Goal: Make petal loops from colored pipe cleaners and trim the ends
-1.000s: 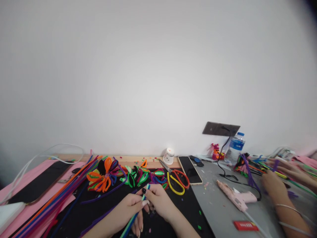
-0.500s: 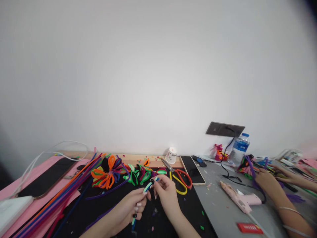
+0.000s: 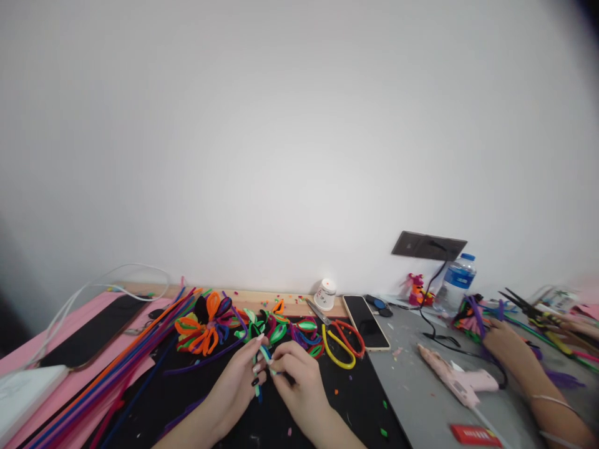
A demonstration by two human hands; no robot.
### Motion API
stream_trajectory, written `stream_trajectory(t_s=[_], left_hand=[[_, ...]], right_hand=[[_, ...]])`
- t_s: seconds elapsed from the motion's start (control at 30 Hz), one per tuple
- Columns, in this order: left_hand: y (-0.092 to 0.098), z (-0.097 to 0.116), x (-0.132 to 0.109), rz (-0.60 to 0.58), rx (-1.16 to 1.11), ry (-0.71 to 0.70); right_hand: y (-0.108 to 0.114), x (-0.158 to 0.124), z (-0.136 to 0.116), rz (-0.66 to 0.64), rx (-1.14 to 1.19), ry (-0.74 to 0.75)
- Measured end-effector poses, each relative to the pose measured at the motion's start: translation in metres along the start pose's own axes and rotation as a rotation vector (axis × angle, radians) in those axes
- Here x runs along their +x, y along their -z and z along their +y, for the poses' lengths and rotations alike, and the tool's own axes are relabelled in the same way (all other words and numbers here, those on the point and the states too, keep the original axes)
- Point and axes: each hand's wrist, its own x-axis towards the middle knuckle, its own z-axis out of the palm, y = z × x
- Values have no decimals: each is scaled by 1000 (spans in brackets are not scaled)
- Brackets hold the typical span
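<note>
Between my two hands is a short bent piece of pipe cleaner (image 3: pixel 265 354), pale green and blue. My left hand (image 3: pixel 238 381) is closed on it, with a blue end poking out below the fingers. From the other side, my right hand (image 3: pixel 299 377) pinches the same piece, fingertips close to the left ones. Fingers hide part of its shape. Just behind lie looped pipe-cleaner flowers: an orange and purple one (image 3: pixel 210 324) and green ones (image 3: pixel 262 325). Scissors (image 3: pixel 344 343) with red and yellow handles rest right of my right hand.
Long pipe cleaners (image 3: pixel 116 358) lie in a bundle at left, near a dark phone (image 3: pixel 93 330). A paper cup (image 3: pixel 325 294) and another phone (image 3: pixel 367 324) stand behind. Rightward are a pink glue gun (image 3: pixel 461 377), a bottle (image 3: pixel 456 287) and a co-worker's hand (image 3: pixel 508 343).
My right hand has moved left and down, closer to my left hand, which has turned more upright around the pipe cleaner. At right, the co-worker's scissors have come up into view.
</note>
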Motion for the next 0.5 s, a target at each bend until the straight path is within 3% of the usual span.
stream_trajectory(t_s=[0.5], left_hand=[[-2,3,-1,-5,-54,-83]], right_hand=[[-13,-7,6,-110,-109,80]])
